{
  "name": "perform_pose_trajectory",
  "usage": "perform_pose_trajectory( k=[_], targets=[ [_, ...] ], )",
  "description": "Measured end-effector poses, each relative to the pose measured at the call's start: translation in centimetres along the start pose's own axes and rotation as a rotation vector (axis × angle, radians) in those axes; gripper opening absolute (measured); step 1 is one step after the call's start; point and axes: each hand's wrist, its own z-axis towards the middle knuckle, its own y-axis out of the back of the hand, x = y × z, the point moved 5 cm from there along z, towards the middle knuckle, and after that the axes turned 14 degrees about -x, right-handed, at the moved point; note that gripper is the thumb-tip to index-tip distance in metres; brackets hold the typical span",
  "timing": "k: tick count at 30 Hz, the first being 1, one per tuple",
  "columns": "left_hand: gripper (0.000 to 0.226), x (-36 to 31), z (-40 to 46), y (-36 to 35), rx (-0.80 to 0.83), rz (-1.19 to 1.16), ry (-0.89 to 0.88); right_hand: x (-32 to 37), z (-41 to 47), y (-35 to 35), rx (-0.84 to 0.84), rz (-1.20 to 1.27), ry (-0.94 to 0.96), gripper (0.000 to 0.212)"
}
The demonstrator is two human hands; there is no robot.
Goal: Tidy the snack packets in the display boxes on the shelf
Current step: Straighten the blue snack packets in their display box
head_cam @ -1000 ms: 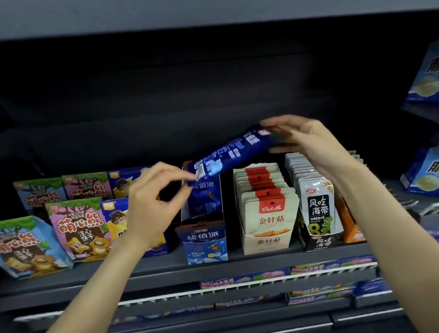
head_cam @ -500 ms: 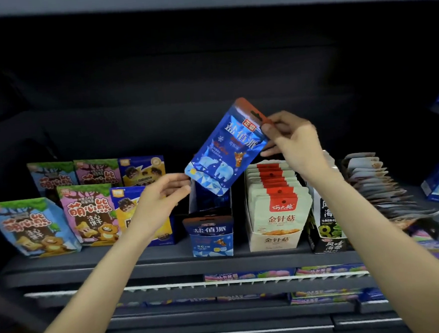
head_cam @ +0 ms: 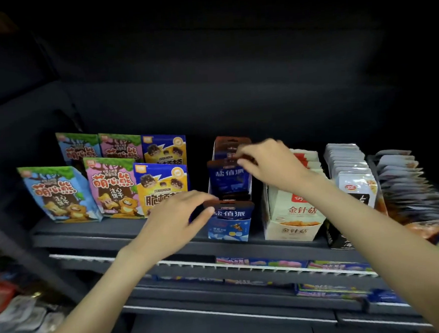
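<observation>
Head view: A person works at a dark store shelf (head_cam: 119, 234), both bare arms reaching in toward a narrow blue display box (head_cam: 229, 229) of snack packets. The right hand (head_cam: 267, 167) pinches the dark top edge of a blue packet (head_cam: 228, 177) standing upright in the middle of that box, fingers curled onto its header. The left hand (head_cam: 176, 217) is at the box's front left corner, thumb and fingers closing on the edge of the front packet (head_cam: 229, 212); blur keeps the exact contact from being clear. More blue packets stand behind, at the back of the box.

Just right of the blue box, a cream display box (head_cam: 292, 222) holds a packed row of red-topped packets that looks orderly. Beyond it, a black display box (head_cam: 333, 233) carries a neat file of white-and-grey packets (head_cam: 354, 180). Further right, a fanned stack of loose grey packets (head_cam: 406, 179) leans and spreads across the shelf, plainly untidy.

To the left, cartoon-bear biscuit bags (head_cam: 56, 194) and blue-and-yellow bags (head_cam: 162, 188) stand in two rows, upright.

As a judgement, the job is partway through: the blue box is being straightened now, its packets upright but unevenly spaced, and the sprawling pile at far right is left to do.
</observation>
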Motion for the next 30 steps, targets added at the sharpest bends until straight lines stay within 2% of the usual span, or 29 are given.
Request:
perform_pose_trajectory(
  k=[3, 7, 10, 13, 16, 18, 22, 25, 27, 30],
  targets=[
    [0.058, 0.0, -0.1, 0.0, 0.019, 0.02, 0.0, 0.6, -0.6, -1.8, 0.205, -0.113, 0.054, 0.018],
    [0.058, -0.2, 0.0, 0.0, 0.024, 0.015, -0.009, 1.1, -0.6, -2.4, 0.291, -0.109, 0.112, 0.02],
    [0.056, -0.3, 0.1, 0.2, 0.012, 0.01, -0.017, 0.4, 0.0, -1.5, 0.396, -0.015, 0.062, 0.029],
    [0.056, -0.3, 0.1, 0.2, 0.011, 0.014, -0.017, -1.6, 2.1, 0.3, 0.261, 0.076, -0.044, 0.025],
    [0.049, -0.2, 0.1, 0.3, -0.003, 0.018, -0.026, -3.3, 4.0, 0.2, 0.137, -0.006, -0.081, 0.023],
    [0.044, -0.2, 0.1, 0.3, -0.014, 0.009, -0.03, -3.6, 4.7, -1.1, 0.17, -0.077, -0.06, 0.024],
    [0.052, -0.2, 0.0, 0.2, -0.011, -0.014, -0.034, -3.5, 5.0, -3.8, 0.292, -0.191, 0.013, 0.034],
    [0.052, 0.0, -0.1, 0.2, -0.01, -0.01, -0.037, -3.3, 4.8, -4.7, 0.333, -0.196, 0.014, 0.04],
    [0.051, -0.1, 0.0, 0.3, -0.013, 0.007, -0.052, -3.2, 4.6, -4.4, 0.315, -0.203, 0.019, 0.036],
    [0.056, -0.2, 0.3, 0.6, 0.002, 0.035, -0.068, -2.7, 4.4, -2.1, 0.175, -0.192, 0.026, 0.027]
  ],
)
